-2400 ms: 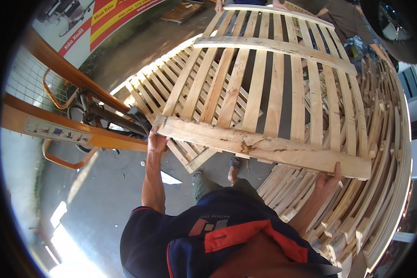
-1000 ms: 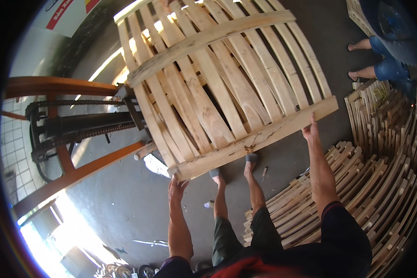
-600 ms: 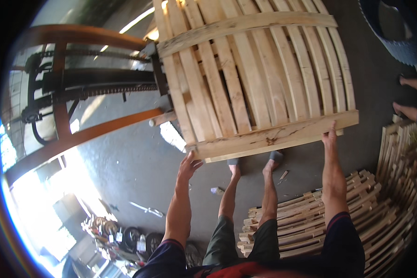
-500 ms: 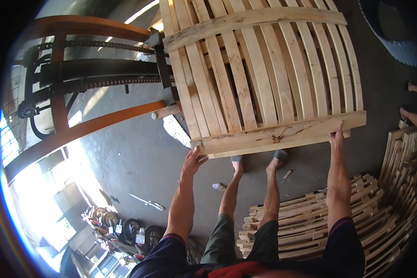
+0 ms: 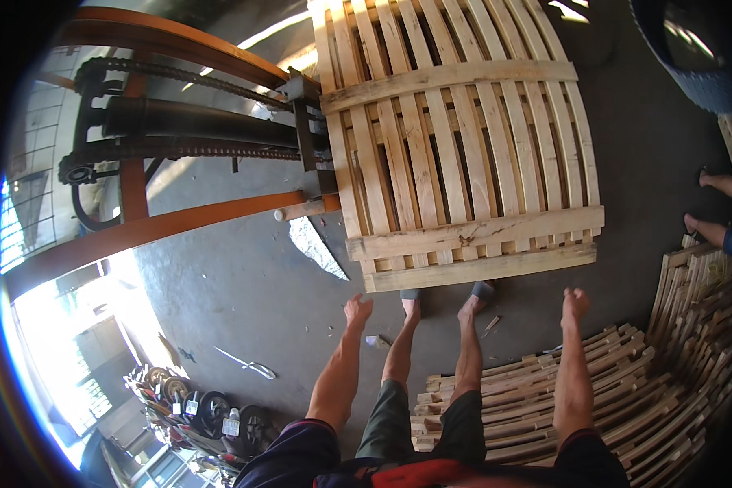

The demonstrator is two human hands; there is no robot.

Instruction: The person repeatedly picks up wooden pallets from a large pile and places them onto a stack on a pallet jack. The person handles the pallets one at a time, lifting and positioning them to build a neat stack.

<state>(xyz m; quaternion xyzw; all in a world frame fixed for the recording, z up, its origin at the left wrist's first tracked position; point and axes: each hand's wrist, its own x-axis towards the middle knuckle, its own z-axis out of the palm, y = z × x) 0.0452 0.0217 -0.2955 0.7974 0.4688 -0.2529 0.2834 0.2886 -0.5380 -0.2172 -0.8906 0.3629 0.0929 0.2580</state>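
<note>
Slatted panels (image 5: 455,154), two, near two empty hands (image 5: 358,310) (image 5: 576,304)

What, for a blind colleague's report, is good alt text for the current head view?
Slatted wooden panels lie stacked beside an orange metal frame; a person's left hand and right hand, both empty, are just short of them.

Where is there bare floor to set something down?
Floor lies bare between the orange beam, left hand and motorbikes, except for debris and a metal tool; also a dark strip between the slatted panels and another person's feet. Stacked slats crowd the lower right.
</note>
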